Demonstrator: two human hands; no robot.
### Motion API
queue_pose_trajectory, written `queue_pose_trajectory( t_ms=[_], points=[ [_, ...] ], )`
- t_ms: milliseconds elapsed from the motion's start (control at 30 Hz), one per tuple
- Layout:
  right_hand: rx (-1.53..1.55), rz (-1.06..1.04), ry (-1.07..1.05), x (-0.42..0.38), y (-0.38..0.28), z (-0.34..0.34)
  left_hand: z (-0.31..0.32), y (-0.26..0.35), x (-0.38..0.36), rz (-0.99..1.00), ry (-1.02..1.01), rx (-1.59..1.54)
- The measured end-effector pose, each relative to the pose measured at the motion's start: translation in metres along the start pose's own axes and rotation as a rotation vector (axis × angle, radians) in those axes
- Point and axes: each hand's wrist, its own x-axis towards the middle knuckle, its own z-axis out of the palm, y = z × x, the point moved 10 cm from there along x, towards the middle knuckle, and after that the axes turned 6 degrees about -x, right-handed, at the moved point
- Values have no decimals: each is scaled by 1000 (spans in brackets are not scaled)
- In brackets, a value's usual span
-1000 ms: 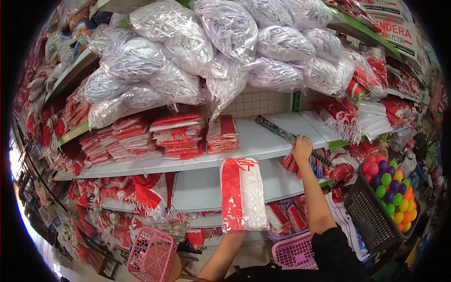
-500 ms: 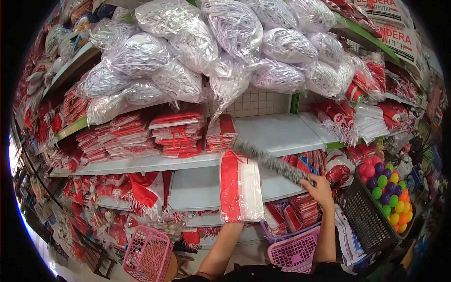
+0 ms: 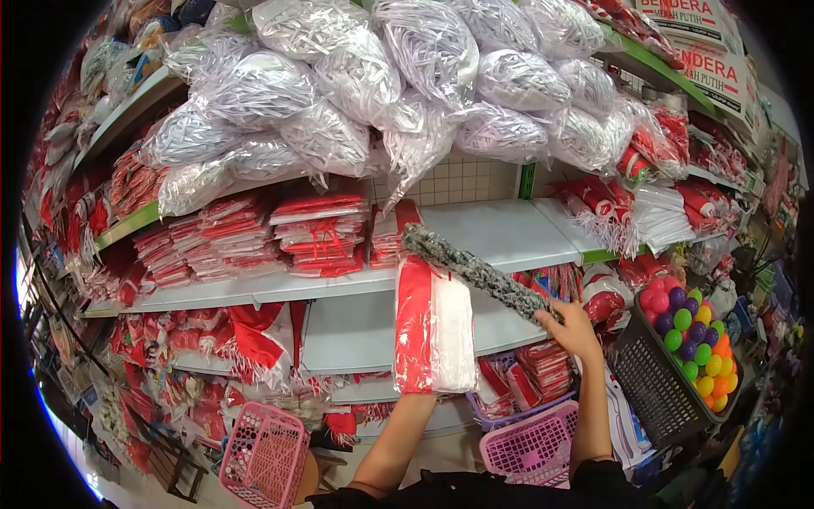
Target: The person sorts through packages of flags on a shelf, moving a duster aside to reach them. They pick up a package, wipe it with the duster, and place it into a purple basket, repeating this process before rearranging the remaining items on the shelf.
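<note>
My left hand (image 3: 417, 407) supports a flat, clear-wrapped packet of folded red and white cloth (image 3: 434, 331) from below, its fingers hidden behind the packet. Gripped in my right hand (image 3: 577, 331) is the end of a grey, fluffy duster (image 3: 479, 273). The duster slants up to the left across the packet's top edge, its tip overlapping a small stack of similar red and white packets (image 3: 387, 237) on the shelf. Taller packet stacks (image 3: 318, 233) stand left of that one.
Bags of white strips (image 3: 432, 51) bulge over the grey shelf (image 3: 500, 233). Below are pink baskets (image 3: 267, 454) and a purple basket (image 3: 487, 416) of packets. At right, a black basket (image 3: 649, 382) holds colourful balls (image 3: 691, 339).
The duster's tip has moved slightly left and up, and looks less blurred. The packet in my left hand has risen a little.
</note>
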Motion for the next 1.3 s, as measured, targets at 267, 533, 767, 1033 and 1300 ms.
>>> queue_pose_trajectory(
  t_ms=[267,533,767,1033,1300],
  points=[
    [-100,-110,-176,-7,-9,21,8,-3,-4,-26,-45,-27],
    [-15,-106,-251,-6,-1,32,27,-1,-7,-29,-88,-52],
    [202,-119,236,-22,6,63,-39,-5,2,-149,244,235],
    [927,296,-78,-33,1,129,-31,8,-24,-8,452,524],
    [922,249,-23,-33,-23,129,-61,9,-23,94,253,373]
  ],
)
